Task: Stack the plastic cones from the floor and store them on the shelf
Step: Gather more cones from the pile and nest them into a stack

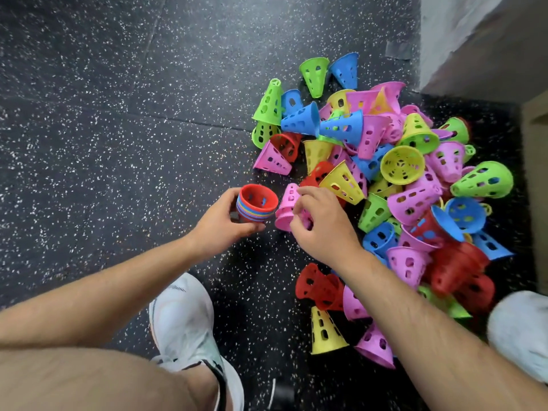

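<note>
My left hand (221, 222) grips a short stack of nested cones (256, 204), its wide mouth facing up, a red cone innermost and several coloured rims showing below. Right beside it, my right hand (321, 223) pinches a single pink cone (287, 209) with its narrow tip pointing away from me. A big loose pile of perforated plastic cones (400, 179) in green, blue, pink, yellow and red lies on the floor to the right of both hands.
The floor (118, 114) is dark speckled rubber. My white shoes (185, 321) stand below the hands, the other shoe (522, 330) at the right edge. A grey wall or panel (480, 40) rises at the top right, with a brown wooden edge (536, 143) beside it.
</note>
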Motion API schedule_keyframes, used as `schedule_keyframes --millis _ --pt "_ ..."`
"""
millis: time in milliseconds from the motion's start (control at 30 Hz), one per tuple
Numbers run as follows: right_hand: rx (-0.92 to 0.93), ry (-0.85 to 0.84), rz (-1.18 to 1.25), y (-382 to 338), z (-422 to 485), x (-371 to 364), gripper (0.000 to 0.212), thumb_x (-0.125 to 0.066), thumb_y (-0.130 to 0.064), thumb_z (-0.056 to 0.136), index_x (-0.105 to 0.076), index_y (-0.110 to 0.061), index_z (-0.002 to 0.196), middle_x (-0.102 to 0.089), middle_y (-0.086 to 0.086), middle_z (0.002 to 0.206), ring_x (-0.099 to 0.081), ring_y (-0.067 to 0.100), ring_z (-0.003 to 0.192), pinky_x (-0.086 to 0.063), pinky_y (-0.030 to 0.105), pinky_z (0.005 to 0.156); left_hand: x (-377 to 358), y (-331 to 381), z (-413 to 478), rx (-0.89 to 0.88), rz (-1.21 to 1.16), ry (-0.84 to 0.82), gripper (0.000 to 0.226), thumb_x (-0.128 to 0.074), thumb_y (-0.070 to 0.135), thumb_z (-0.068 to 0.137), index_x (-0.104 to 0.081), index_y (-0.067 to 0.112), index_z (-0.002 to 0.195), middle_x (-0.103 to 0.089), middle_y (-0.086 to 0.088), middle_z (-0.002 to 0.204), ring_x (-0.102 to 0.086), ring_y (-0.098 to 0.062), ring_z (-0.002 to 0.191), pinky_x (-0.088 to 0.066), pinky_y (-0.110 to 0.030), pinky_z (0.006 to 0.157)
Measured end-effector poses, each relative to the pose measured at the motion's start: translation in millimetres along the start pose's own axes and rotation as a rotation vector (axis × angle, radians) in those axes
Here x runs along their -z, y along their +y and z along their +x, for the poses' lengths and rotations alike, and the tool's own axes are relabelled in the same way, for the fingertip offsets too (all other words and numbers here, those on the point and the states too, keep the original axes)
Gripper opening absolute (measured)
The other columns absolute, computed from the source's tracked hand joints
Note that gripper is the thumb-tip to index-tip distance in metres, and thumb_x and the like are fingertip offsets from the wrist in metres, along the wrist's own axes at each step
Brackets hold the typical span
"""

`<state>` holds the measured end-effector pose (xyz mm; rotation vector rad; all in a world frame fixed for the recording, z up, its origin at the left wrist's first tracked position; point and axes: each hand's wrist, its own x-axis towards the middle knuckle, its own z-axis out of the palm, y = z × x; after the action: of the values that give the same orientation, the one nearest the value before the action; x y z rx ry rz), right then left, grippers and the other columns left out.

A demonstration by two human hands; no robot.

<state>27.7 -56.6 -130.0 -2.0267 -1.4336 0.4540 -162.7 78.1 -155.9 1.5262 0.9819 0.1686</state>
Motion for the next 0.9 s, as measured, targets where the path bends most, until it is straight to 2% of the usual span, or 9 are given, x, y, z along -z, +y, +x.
schedule_keyframes --millis 133,267,433,500,567,667,733,833,900 --pt "0.082 -0.085 -0.124 12.8 -9.5 -5.5 0.014 -0.061 -0.019 0.082 -0.07 -0.008 0.084 -0.063 0.006 0.122 -0.054 0.03 0.113 -0.05 0.043 0.092 -6.0 -0.1 -6.9 0.016 0.005 -0.003 0.069 -0.091 0.029 0.063 -0.056 0.042 0.12 -0.073 0.008 0.117 -0.072 -0.019 0.105 -0.061 -0.045 0.091" --pt "0.128 -0.116 -0.207 19.1 -12.5 -11.7 0.021 -0.066 -0.009 0.081 -0.072 -0.005 0.101 -0.061 0.009 0.124 -0.055 0.033 0.106 -0.053 0.046 0.086 -8.1 -2.2 -10.1 0.007 0.023 -0.002 0.068 -0.092 0.014 0.071 -0.055 0.039 0.123 -0.071 0.005 0.12 -0.071 -0.019 0.108 -0.059 -0.045 0.095" --pt "0.128 -0.106 -0.275 22.8 -10.5 -17.9 0.027 -0.061 -0.006 0.085 -0.067 -0.002 0.111 -0.059 0.009 0.125 -0.054 0.033 0.102 -0.052 0.049 0.086 -6.0 -2.9 -9.6 0.023 0.022 -0.005 0.069 -0.092 0.028 0.065 -0.056 0.042 0.122 -0.072 0.007 0.118 -0.072 -0.022 0.105 -0.061 -0.048 0.089" --pt "0.108 -0.047 -0.258 21.3 -7.0 -16.6 0.024 -0.061 -0.006 0.087 -0.066 -0.001 0.11 -0.059 0.01 0.119 -0.053 0.033 0.098 -0.052 0.049 0.082 -4.8 -2.6 -8.5 0.026 0.013 -0.004 0.067 -0.092 0.022 0.068 -0.056 0.041 0.122 -0.072 0.005 0.117 -0.072 -0.021 0.101 -0.062 -0.048 0.086" --pt "0.061 0.02 -0.218 18.8 -2.5 -13.4 0.024 -0.067 -0.014 0.088 -0.066 -0.001 0.109 -0.058 0.011 0.113 -0.053 0.032 0.099 -0.052 0.047 0.084 -3.8 -2.1 -7.5 0.018 0.005 0.005 0.064 -0.091 0.01 0.074 -0.056 0.037 0.121 -0.073 0.002 0.115 -0.071 -0.015 0.095 -0.063 -0.041 0.083" --pt "-0.029 0.007 -0.189 14.2 3.4 -9.2 0.061 -0.079 -0.046 0.078 -0.063 -0.001 0.115 -0.053 0.01 0.114 -0.05 0.027 0.106 -0.047 0.036 0.095 -0.3 0.8 -7.0 0.008 0.009 0.035 0.063 -0.089 0.007 0.077 -0.055 0.034 0.122 -0.073 0.006 0.111 -0.071 -0.008 0.088 -0.059 -0.026 0.074" --pt "-0.071 -0.002 -0.18 11.6 5.9 -9.5 0.074 -0.082 -0.053 0.068 -0.061 -0.001 0.116 -0.051 0.011 0.116 -0.05 0.028 0.108 -0.045 0.036 0.095 2.6 1.7 -6.6 0.006 0.017 0.051 0.063 -0.089 0.007 0.077 -0.055 0.035 0.122 -0.073 0.007 0.111 -0.071 -0.006 0.089 -0.059 -0.024 0.075" --pt "-0.06 0.074 -0.145 8.6 8.7 -10.4 0.055 -0.085 -0.038 0.073 -0.059 -0.003 0.107 -0.052 0.01 0.11 -0.051 0.028 0.103 -0.046 0.034 0.09 6.0 0.7 -6.8 -0.002 0.036 0.055 0.064 -0.089 0.008 0.076 -0.054 0.031 0.125 -0.072 0.007 0.114 -0.07 -0.005 0.092 -0.057 -0.02 0.082" --pt "-0.026 0.138 -0.111 4.6 11.2 -9.7 0.039 -0.079 -0.027 0.081 -0.058 -0.004 0.104 -0.053 0.008 0.102 -0.051 0.026 0.097 -0.043 0.031 0.087 7.6 -1.0 -7.2 -0.004 0.045 0.055 0.065 -0.09 0.009 0.076 -0.054 0.031 0.125 -0.072 0.008 0.114 -0.07 -0.006 0.093 -0.057 -0.019 0.082"
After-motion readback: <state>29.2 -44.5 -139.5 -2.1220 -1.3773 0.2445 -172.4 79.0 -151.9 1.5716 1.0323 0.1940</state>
